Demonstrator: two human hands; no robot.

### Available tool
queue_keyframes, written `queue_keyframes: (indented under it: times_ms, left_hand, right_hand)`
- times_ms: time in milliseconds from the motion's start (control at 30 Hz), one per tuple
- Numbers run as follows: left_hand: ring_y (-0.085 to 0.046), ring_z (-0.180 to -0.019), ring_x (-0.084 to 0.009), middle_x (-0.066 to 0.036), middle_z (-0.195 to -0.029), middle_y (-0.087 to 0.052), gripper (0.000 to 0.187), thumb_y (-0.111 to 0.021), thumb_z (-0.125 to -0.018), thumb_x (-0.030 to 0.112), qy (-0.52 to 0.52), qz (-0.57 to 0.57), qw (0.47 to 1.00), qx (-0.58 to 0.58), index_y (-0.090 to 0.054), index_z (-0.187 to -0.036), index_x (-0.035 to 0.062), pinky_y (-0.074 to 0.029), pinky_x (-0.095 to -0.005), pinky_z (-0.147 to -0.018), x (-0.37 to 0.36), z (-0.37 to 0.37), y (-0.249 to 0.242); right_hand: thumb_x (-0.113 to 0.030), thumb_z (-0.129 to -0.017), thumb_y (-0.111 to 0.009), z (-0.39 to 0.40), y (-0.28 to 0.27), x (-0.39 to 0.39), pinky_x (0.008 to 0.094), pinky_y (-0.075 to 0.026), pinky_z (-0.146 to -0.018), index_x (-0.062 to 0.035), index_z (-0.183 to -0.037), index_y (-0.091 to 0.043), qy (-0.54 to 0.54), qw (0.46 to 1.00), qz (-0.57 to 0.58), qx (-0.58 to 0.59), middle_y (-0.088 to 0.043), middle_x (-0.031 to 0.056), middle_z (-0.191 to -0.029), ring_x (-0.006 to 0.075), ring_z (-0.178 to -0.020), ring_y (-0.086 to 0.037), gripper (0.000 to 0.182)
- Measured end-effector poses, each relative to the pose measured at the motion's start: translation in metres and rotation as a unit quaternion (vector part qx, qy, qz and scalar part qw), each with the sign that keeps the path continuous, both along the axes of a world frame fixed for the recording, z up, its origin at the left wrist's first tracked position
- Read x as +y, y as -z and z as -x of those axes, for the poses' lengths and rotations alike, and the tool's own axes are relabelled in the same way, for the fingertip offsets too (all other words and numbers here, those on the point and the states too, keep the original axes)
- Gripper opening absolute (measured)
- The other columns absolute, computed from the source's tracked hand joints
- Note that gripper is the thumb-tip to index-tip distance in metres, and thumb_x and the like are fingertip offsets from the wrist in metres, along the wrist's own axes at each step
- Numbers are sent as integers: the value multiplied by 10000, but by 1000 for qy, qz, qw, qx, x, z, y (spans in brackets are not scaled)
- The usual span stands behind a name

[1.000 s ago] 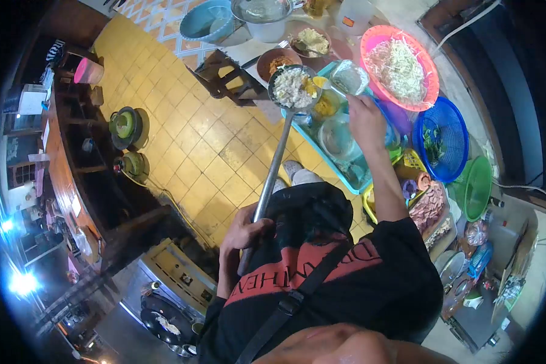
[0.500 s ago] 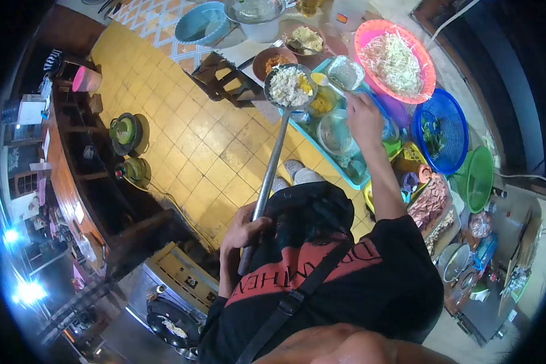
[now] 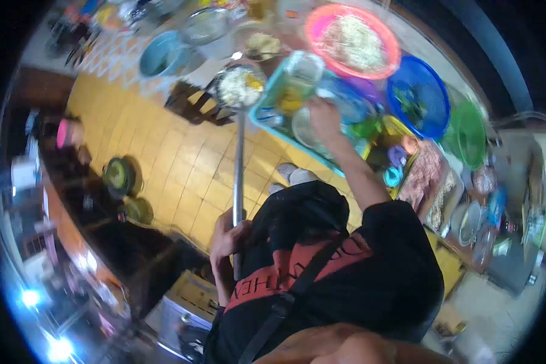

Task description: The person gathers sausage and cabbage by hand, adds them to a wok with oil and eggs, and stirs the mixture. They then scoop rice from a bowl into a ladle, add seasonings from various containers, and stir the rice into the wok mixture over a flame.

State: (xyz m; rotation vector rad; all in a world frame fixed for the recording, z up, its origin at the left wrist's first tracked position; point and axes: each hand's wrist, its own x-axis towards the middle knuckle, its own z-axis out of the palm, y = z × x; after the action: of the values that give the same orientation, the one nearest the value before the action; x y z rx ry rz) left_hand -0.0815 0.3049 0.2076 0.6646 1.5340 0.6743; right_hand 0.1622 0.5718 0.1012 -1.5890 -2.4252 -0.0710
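Note:
My left hand [image 3: 229, 235] is wrapped around the long metal handle of a ladle [image 3: 238, 164]. The ladle's bowl, far out in front, holds white rice-like food [image 3: 239, 87] with a yellow patch at its right. My right hand [image 3: 326, 117] is closed above a turquoise tray [image 3: 273, 129]; blur hides what its fingers hold. Close to its fingertips is a tub with yellow contents [image 3: 291, 99]. A clear container [image 3: 305, 68] stands beyond it, and a round clear one [image 3: 307, 127] lies just left of the hand.
A pink basket of shredded food [image 3: 391, 60], a blue basket with greens [image 3: 444, 115] and a green basket [image 3: 478, 142] stand to the right. Pink meat [image 3: 423, 173] lies nearer. A blue basin [image 3: 158, 57] is far left. The yellow tiled floor [image 3: 182, 145] has gas cylinders [image 3: 119, 176].
The view has shifted and blurred. The ladle's bowl has moved left, its handle now more upright. My right hand has moved back to the yellow tub; the spoon seen earlier no longer shows clearly.

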Motion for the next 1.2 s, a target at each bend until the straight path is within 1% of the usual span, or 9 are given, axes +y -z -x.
queue_keyframes:
  times_ms: [167,333,467,567,700,833,967,1100,1200]
  left_hand:
    - [-447,-455,-93,0,-575,-446,160,-580,-768,164,62,-53,995,-65,-477,-773,42,-387,-247,-405,16,7,-9]
    - [-443,-439,-94,5,-563,-441,151,-593,-754,141,121,-47,987,-93,-473,-767,49,-388,-244,-406,38,-3,-16]
    - [-451,-463,-86,7,-576,-457,174,-620,-756,148,189,-58,973,-123,-479,-778,49,-358,-241,-423,48,-2,-4]
    - [-450,-492,-80,6,-596,-469,174,-625,-762,151,228,-68,966,-104,-489,-792,47,-351,-241,-451,54,-9,-5]
    - [-449,-539,-77,6,-622,-480,169,-622,-761,154,288,-41,952,-97,-504,-810,43,-354,-247,-483,60,-20,-9]
    - [-474,-593,-109,-15,-655,-525,228,-622,-759,184,332,-83,938,-61,-546,-878,5,-390,-286,-542,48,-23,-1]
    - [-517,-652,-142,-64,-707,-570,306,-621,-757,194,377,-111,919,-26,-564,-958,-30,-429,-304,-607,38,-38,-4]
    - [-536,-673,-185,-117,-733,-593,359,-620,-760,183,394,-102,913,-29,-564,-1035,-42,-445,-345,-650,21,-44,-9]
    - [-540,-669,-219,-147,-730,-590,381,-622,-758,193,400,-115,909,-28,-561,-1053,-40,-444,-363,-654,8,-49,-7]
  right_hand:
    - [-156,-810,-580,-45,-61,-41,410,-511,-772,-68,-1065,-607,30,977,-75,195,-596,123,-1091,308,-897,-617,271]
    - [-70,-785,-591,-170,-103,-120,425,-514,-702,-63,-1056,-603,282,913,-90,279,-633,161,-1001,351,-821,-627,271]
    - [-55,-783,-528,-241,-79,-180,463,-504,-715,-43,-1019,-611,437,893,-81,70,-639,193,-905,381,-838,-625,251]
    - [-116,-760,-610,-280,-18,-207,441,-484,-818,-54,-1151,-544,318,920,187,131,-618,193,-1042,401,-946,-593,402]
    - [-268,-665,-772,-232,5,-206,432,-263,-1077,-51,-1293,-433,306,941,97,109,-485,168,-1304,308,-1263,-400,746]
    - [-271,-632,-804,-223,43,-203,452,-284,-1049,-9,-1292,-383,345,934,21,87,-539,187,-1205,364,-1210,-424,826]
    - [-258,-595,-844,-219,-11,-207,443,-391,-937,-18,-1150,-456,416,853,0,314,-544,193,-1148,363,-1050,-538,718]
    - [-230,-575,-846,-223,-93,-192,436,-436,-894,-35,-1209,-489,310,894,-104,305,-518,166,-1117,361,-1036,-520,753]
    - [-208,-587,-825,-196,-177,-166,446,-440,-900,-106,-1236,-514,169,967,-166,91,-521,132,-1099,343,-1061,-506,727]
